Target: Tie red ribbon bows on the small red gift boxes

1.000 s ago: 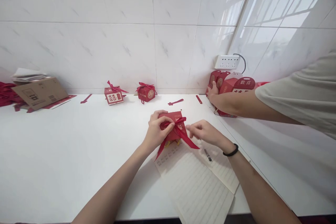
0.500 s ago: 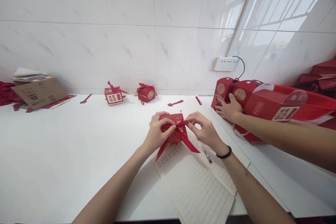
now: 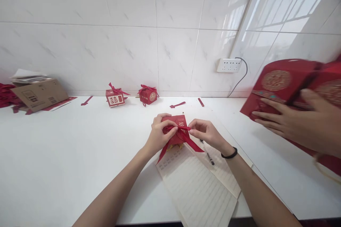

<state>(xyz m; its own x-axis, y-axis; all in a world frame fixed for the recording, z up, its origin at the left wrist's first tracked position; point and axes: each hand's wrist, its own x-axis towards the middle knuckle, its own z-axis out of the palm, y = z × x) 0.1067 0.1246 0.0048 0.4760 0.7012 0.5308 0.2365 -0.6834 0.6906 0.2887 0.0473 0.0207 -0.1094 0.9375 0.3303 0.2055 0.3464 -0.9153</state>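
A small red gift box [image 3: 174, 119] with pale characters sits at the far end of an open notebook [image 3: 202, 188]. Across its top runs a dark red ribbon [image 3: 194, 143], tied in a bow with long tails hanging toward me. My left hand [image 3: 162, 133] pinches the bow's left side, close to the knot. On the right, my right hand [image 3: 205, 133], with a black band at the wrist, pinches the bow's right loop between thumb and finger. Yellow tassel-like bits show under the box's near edge. My fingers partly cover the knot.
A pen [image 3: 210, 158] lies on the notebook. Two ribboned red boxes, one with white panels [image 3: 115, 98] and another [image 3: 148, 95], stand by the wall. Cardboard [image 3: 42, 94] leans at left. At right, another person's hand [image 3: 301, 120] holds large red boxes [image 3: 277, 79].
The other person's hand and the large red boxes have moved right and nearer, uncovering the table below the socket. My right hand has shifted slightly down; my left stays on the bow.
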